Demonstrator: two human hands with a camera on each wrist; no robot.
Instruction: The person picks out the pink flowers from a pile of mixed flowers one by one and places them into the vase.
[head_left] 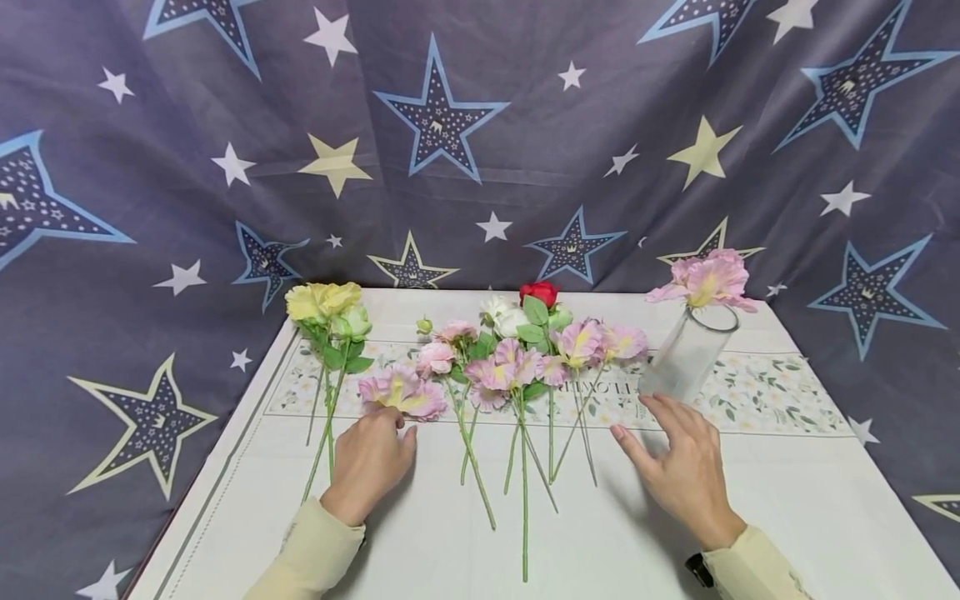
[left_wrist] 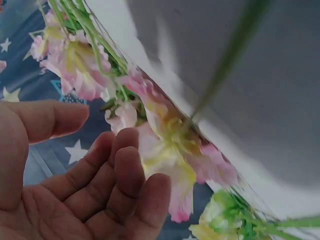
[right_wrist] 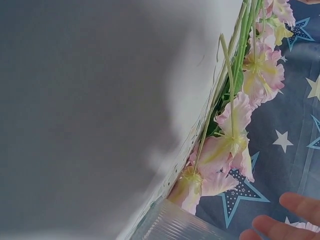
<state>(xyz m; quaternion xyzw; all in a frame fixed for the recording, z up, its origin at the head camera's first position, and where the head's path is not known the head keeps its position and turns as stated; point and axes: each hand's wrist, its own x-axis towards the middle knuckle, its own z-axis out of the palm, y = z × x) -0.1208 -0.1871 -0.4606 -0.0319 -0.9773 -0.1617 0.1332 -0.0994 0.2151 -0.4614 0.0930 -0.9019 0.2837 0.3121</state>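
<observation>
My left hand (head_left: 371,467) is beside a loose pink-and-yellow artificial flower (head_left: 401,392) on the table. In the left wrist view its fingers (left_wrist: 129,172) bend loosely close to the petals, with a gap between them and the thumb and nothing gripped. A blurred green stem (left_wrist: 227,57) crosses that view. On the other side, my right hand (head_left: 686,475) spreads its fingers near the lower part of a clear ribbed glass vase (head_left: 682,358). One pink flower (head_left: 708,279) stands in the vase, its bloom above the rim. The right fingers (right_wrist: 287,225) show at the corner of the right wrist view.
Left of my left hand lie yellow and pale green flowers (head_left: 326,304). Several pink flowers (head_left: 506,371), white ones (head_left: 504,317) and a red rose (head_left: 540,293) lie mid-table, stems toward me. A floral-printed strip (head_left: 780,400) crosses the white table; a starry curtain (head_left: 300,108) hangs behind.
</observation>
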